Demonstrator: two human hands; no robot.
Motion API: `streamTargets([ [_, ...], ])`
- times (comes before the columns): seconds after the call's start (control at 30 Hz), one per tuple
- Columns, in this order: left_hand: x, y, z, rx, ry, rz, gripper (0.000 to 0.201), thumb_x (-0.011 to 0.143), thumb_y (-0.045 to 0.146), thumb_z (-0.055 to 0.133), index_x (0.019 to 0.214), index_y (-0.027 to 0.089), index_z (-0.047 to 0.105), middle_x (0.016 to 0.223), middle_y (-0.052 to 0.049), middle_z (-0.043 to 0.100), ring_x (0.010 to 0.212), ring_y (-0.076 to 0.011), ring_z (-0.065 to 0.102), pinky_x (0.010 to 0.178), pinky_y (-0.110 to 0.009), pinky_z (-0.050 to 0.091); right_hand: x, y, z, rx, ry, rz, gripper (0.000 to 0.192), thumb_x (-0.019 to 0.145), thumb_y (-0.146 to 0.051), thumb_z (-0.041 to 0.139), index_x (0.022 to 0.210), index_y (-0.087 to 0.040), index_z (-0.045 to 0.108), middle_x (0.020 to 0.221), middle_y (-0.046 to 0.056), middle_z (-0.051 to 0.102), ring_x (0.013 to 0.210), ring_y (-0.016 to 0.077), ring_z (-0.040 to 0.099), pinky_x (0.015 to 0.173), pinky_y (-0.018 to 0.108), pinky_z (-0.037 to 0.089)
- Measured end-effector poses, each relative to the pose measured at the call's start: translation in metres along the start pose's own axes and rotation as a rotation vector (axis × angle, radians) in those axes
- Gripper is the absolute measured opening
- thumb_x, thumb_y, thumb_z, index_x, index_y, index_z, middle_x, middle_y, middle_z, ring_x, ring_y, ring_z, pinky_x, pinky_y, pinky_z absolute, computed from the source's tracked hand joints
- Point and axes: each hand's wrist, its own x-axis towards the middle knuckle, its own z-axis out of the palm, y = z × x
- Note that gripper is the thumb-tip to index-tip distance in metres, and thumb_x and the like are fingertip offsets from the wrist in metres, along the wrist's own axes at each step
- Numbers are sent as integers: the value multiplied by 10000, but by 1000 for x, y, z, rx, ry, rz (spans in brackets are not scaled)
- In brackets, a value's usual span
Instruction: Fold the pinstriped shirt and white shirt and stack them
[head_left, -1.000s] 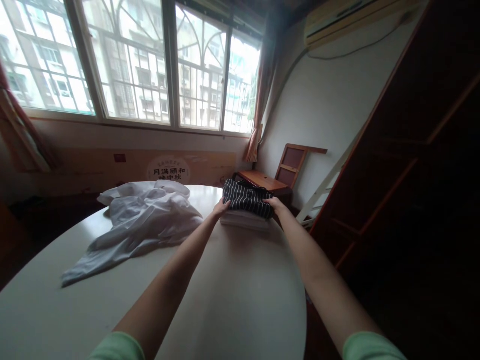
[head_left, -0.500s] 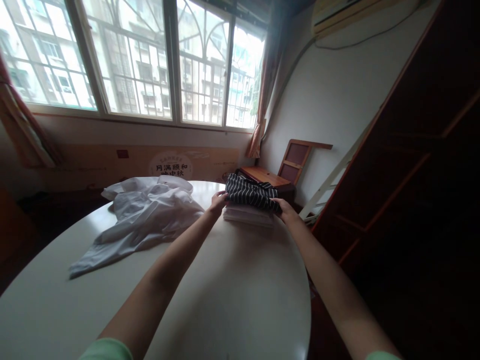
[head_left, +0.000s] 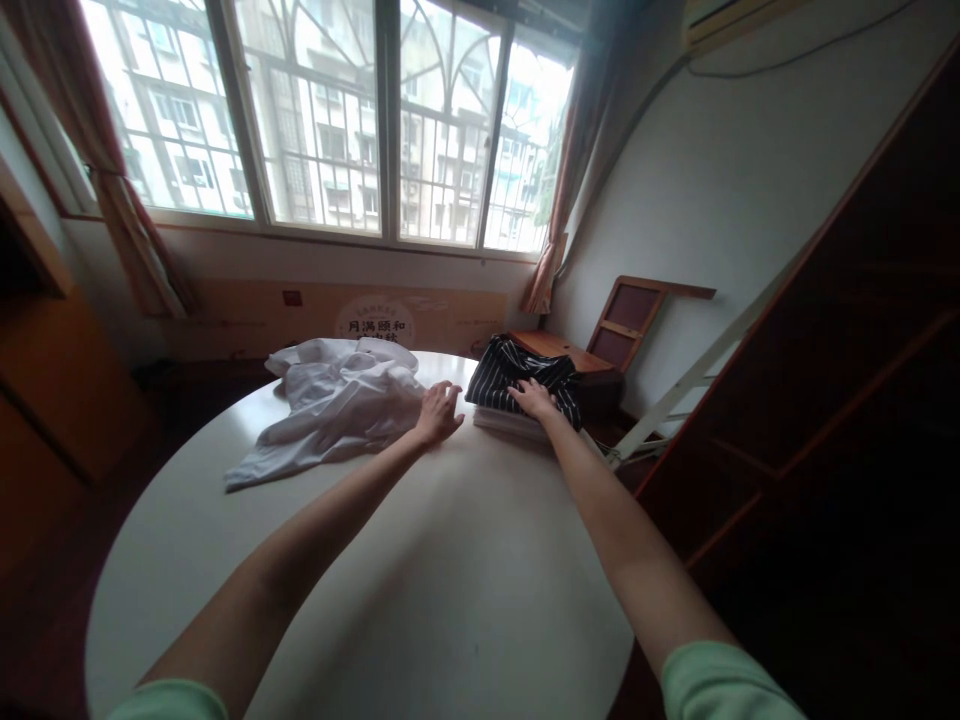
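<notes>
A folded black shirt with white stripes (head_left: 491, 372) lies on top of a stack of folded white clothes (head_left: 510, 424) at the far right of the round white table. My right hand (head_left: 534, 397) rests on the striped shirt's front, fingers spread and holding nothing. Just left of the stack, my left hand (head_left: 439, 414) hovers over or touches the table with its fingers apart; I cannot tell which. Beside it on the left, a crumpled white shirt (head_left: 337, 400) is spread loosely, one sleeve trailing toward the table's left side.
The round white table (head_left: 420, 580) fills the middle. Behind it stand a long printed cardboard box (head_left: 262, 320) and barred windows. At the right are a wooden piece of furniture (head_left: 570, 350), a pale ladder (head_left: 667, 410) and a leaning dark red panel (head_left: 795, 380).
Both hands have let go of the striped shirt, which now lies flat on the stack. My left hand has moved off to the left, and my right onto its top. The view has turned left.
</notes>
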Motion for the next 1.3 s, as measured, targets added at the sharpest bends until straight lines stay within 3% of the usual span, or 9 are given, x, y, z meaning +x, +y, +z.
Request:
streamTargets([
  [0.13, -36, -40, -35, 409, -21, -90, 782, 611, 331, 658, 1293, 174, 308, 1410, -163, 161, 1283, -394, 47, 999, -551, 86, -16, -5, 5, 47, 154, -131, 376, 801, -318, 464, 1141, -161, 501, 1309, 172, 364, 1198, 340, 294, 953, 551, 196],
  [0.33, -70, -66, -60, 451, -125, -207, 346, 771, 227, 466, 1113, 182, 476, 1194, -159, 448, 1116, -312, 398, 880, -442, 344, -103, -42, 43, 136, 310, -531, 367, 814, -196, 384, 1175, -162, 440, 1281, 134, 398, 1210, 263, 302, 1009, 459, 196],
  [0.43, -87, -52, -64, 440, -157, -140, 284, 800, 120, 354, 1033, 114, 516, 987, -176, 542, 969, -266, 507, 838, -387, 377, -144, -53, 71, 283, 213, -663, 381, 810, -268, 413, 1178, -169, 419, 1247, 123, 436, 1194, 237, 342, 1007, 401, 248],
  [0.53, -120, -27, -64, 425, -199, -67, 274, 788, 89, 349, 986, 92, 539, 919, -176, 560, 902, -253, 537, 823, -363, 385, -164, -61, 83, 574, 19, -437, 403, 826, -375, 390, 1176, -177, 397, 1209, 123, 468, 1106, 227, 446, 934, 377, 348],
  [0.63, -166, 7, -65, 339, -260, 82, 247, 764, 110, 404, 948, 127, 567, 945, -154, 576, 910, -253, 533, 836, -357, 384, -165, -69, 77, 907, -205, -168, 402, 826, -446, 359, 1103, -165, 435, 1098, 113, 534, 955, 209, 540, 789, 323, 444],
  [0.77, -214, 45, -81, -29, -396, 392, 267, 754, 263, 513, 1014, 227, 562, 1004, -77, 599, 949, -219, 532, 849, -308, 404, -167, -79, 59, 968, -433, -203, 291, 662, -349, 602, 866, -155, 530, 811, 43, 595, 722, 172, 554, 651, 265, 453],
  [0.9, -203, 33, -114, -160, -402, 413, 231, 804, 262, 444, 974, 245, 600, 853, -35, 643, 748, -168, 588, 718, -282, 458, -182, -83, 56, 819, -483, -280, 254, 521, -119, 613, 765, -151, 546, 724, 0, 584, 636, 138, 512, 586, 235, 424],
  [1.13, -149, -59, -163, 274, 190, -40, 554, 720, 265, 569, 1233, 163, 387, 1283, -126, 418, 1194, -248, 362, 993, -375, 295, -205, -83, 56, 562, -871, -549, 263, 483, -15, 427, 660, -146, 571, 612, -47, 567, 591, 110, 493, 564, 196, 391],
  [1.3, -148, -81, -170, 249, -28, -310, 550, 525, 324, 723, 1028, 159, 571, 1148, -132, 542, 1140, -328, 414, 926, -401, 343, -207, -83, 29, 165, -1002, -624, 315, 450, 45, 414, 605, -142, 614, 561, -42, 599, 523, 112, 501, 494, 191, 372],
])
